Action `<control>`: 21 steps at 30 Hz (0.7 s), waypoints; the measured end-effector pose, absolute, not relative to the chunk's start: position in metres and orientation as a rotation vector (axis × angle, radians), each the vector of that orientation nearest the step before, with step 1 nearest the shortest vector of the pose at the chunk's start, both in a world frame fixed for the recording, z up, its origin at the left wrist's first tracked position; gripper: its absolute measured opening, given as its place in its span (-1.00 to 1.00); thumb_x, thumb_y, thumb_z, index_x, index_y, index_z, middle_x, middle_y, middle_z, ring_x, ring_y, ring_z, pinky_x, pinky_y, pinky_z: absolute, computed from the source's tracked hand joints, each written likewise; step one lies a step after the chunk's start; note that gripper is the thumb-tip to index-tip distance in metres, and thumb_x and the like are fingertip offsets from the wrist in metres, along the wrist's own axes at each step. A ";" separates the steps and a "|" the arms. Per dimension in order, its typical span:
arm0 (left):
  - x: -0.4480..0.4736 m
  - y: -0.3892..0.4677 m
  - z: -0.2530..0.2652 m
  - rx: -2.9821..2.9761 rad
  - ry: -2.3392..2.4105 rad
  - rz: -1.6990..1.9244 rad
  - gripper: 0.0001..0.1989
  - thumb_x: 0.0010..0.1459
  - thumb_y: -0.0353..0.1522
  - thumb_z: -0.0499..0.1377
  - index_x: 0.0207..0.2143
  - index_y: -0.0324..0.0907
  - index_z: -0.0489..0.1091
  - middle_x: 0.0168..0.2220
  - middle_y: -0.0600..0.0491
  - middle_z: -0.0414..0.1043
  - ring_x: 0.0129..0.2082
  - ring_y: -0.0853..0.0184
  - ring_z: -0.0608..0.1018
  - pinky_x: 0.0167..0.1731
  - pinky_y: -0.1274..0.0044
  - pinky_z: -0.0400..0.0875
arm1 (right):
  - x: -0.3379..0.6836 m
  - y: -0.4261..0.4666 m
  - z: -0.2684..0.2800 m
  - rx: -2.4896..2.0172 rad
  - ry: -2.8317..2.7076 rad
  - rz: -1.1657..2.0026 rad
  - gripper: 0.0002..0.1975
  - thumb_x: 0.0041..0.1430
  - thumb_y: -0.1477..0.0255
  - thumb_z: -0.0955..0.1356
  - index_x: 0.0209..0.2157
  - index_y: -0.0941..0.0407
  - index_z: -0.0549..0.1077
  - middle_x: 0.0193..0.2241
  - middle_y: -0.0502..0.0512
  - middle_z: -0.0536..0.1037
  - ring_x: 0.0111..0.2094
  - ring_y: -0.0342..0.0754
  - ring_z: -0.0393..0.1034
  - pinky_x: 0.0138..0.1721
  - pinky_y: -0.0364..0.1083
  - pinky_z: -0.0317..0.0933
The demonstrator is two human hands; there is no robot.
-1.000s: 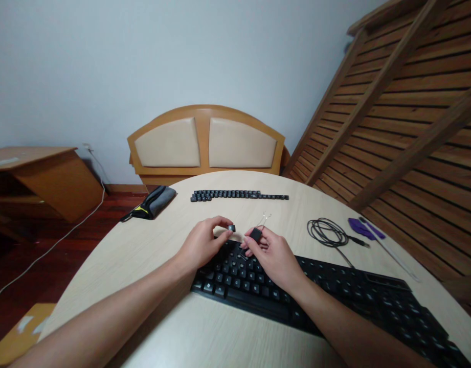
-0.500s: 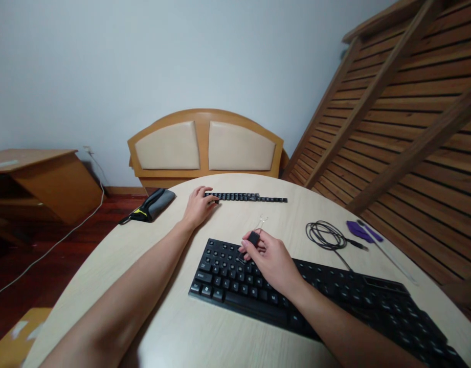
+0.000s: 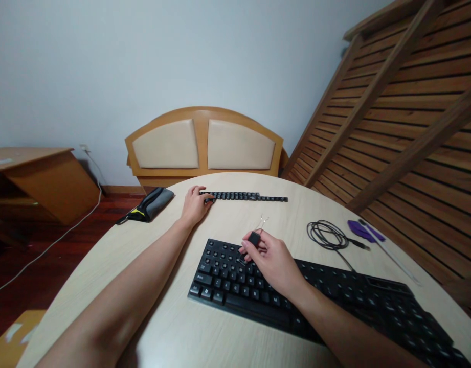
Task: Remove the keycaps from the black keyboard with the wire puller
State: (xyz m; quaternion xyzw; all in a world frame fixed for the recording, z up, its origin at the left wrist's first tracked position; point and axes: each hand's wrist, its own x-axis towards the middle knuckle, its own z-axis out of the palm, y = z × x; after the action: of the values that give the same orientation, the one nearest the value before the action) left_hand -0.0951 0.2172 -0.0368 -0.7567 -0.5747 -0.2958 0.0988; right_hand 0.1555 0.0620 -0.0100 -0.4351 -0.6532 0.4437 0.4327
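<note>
At the left end of a double row of loose black keycaps (image 3: 239, 196), my left hand (image 3: 195, 206) pinches a keycap (image 3: 209, 200) between thumb and fingers, just above the table. My right hand (image 3: 275, 263) is closed around a keycap puller with a black handle (image 3: 254, 238); its thin wire prongs (image 3: 263, 221) point away from me. That hand hovers over the left part of a black keyboard (image 3: 254, 301). Bare switches show in the keyboard's upper left rows, where caps are off. My right wrist and forearm hide the keyboard's middle.
A coiled black USB cable (image 3: 327, 235) lies behind the keyboard on the round table (image 3: 116, 286). Right of it are a purple cloth (image 3: 361, 231) and a thin white-handled brush (image 3: 388, 254). A grey and black pouch (image 3: 153, 205) rests near the left edge.
My left hand has shifted slightly left along the keycap row, uncovering a little more of its left end. My right hand stays over the keyboard with the puller.
</note>
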 end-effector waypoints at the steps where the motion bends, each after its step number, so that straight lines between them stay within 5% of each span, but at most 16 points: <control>1: -0.095 0.217 -0.037 -2.235 -1.707 -0.874 -0.80 0.16 -0.35 0.22 -0.17 -0.06 0.57 0.07 -0.06 0.34 0.12 -0.01 0.24 0.12 0.18 0.23 | 0.156 0.062 -0.010 -1.081 -1.628 1.108 -0.80 0.22 0.26 0.34 -0.27 0.12 0.41 -0.41 0.08 0.59 -0.32 -0.03 0.56 -0.30 -0.08 0.47; 21: -0.086 0.205 -0.028 -2.347 -1.709 -0.994 -0.75 0.15 -0.39 0.20 -0.09 -0.14 0.47 0.13 -0.12 0.28 0.15 0.00 0.23 0.15 0.16 0.18 | 0.155 0.061 -0.006 -1.092 -1.634 1.092 -0.74 0.23 0.19 0.31 -0.31 0.11 0.40 -0.43 0.09 0.59 -0.37 -0.04 0.55 -0.33 -0.08 0.45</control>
State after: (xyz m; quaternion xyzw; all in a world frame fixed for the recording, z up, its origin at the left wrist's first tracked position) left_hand -0.0863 0.2050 -0.0279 -0.7643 -0.5565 -0.3236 0.0362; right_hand 0.1548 0.0611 -0.0056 -0.4383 -0.6553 0.4381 0.4320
